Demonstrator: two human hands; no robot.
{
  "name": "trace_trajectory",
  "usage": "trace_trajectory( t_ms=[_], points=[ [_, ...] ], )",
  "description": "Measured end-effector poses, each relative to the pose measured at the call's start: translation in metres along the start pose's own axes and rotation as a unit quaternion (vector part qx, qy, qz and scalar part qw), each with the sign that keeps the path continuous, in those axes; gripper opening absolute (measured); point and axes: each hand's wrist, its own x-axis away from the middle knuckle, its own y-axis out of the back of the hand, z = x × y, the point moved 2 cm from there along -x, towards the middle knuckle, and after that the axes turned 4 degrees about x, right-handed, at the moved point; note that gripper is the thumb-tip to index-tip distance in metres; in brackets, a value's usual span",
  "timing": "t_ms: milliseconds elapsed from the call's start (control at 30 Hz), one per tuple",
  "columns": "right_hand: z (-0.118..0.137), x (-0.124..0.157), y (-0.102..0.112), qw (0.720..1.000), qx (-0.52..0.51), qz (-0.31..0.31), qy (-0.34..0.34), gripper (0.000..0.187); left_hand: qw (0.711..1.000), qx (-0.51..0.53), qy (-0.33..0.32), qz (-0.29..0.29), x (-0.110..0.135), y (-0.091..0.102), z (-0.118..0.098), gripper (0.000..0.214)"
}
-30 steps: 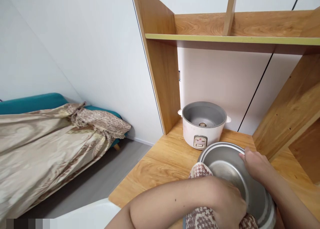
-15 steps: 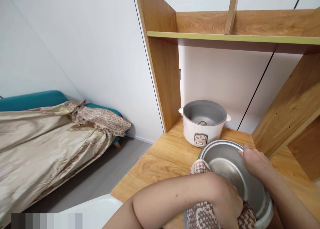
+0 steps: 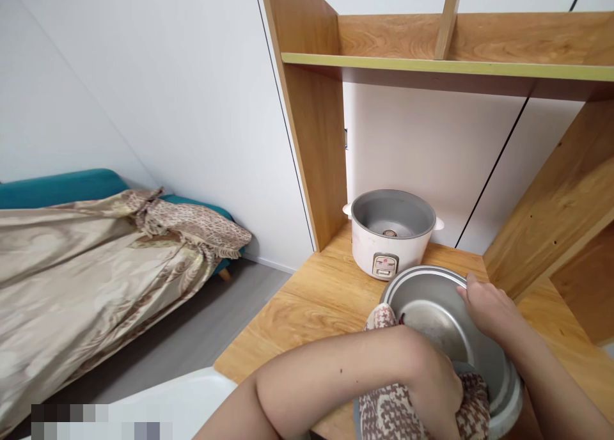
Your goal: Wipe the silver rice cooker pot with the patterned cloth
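Observation:
A silver metal inner pot (image 3: 432, 312) is held tilted over the wooden table (image 3: 307, 306), its opening facing me. My right hand (image 3: 484, 309) grips the pot's far right rim, fingers curled over the edge. My left hand (image 3: 432, 382) is closed on a brown-and-white patterned cloth (image 3: 398, 414) and presses it against the pot's near rim and inside. Just behind the pot stands a white rice cooker body (image 3: 391, 232), lidless and with no inner pot in it.
A wooden shelf unit (image 3: 311, 120) rises on the left of the table, with a shelf board (image 3: 446, 66) overhead and a slanted panel (image 3: 556, 203) on the right. Left of the table lies a teal sofa (image 3: 62, 187) under a beige blanket (image 3: 96, 267). A white curved surface (image 3: 182, 401) is near me.
The pot and both hands have shifted slightly up and to the right in view. My left hand with the cloth has moved a little along the pot's near rim.

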Motion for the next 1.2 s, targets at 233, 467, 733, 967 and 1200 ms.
trace_trajectory(
  t_ms=[233, 467, 733, 967, 1200],
  points=[
    [0.0000, 0.0000, -0.0002, 1.000, -0.005, 0.003, -0.002, 0.036, 0.999, -0.030, -0.007, -0.007, 0.0027, 0.0008, 0.0005, 0.062],
    [-0.0005, 0.0003, 0.0003, 1.000, -0.008, 0.007, -0.002, 0.037, 0.998, -0.033, -0.021, -0.051, 0.0048, 0.0019, -0.0001, 0.056],
    [-0.0007, -0.0009, -0.0003, 1.000, -0.011, 0.003, -0.006, 0.034, 0.998, 0.042, 0.000, -0.045, -0.0004, -0.0004, 0.0026, 0.033],
    [-0.0009, 0.0001, -0.0002, 1.000, -0.012, 0.003, 0.004, 0.033, 0.998, -0.008, -0.020, -0.054, -0.0022, -0.0018, 0.0035, 0.039],
    [-0.0006, 0.0003, 0.0000, 1.000, -0.009, 0.003, 0.001, 0.032, 0.995, -0.029, -0.053, -0.077, -0.0034, -0.0016, 0.0031, 0.040]
  ],
)
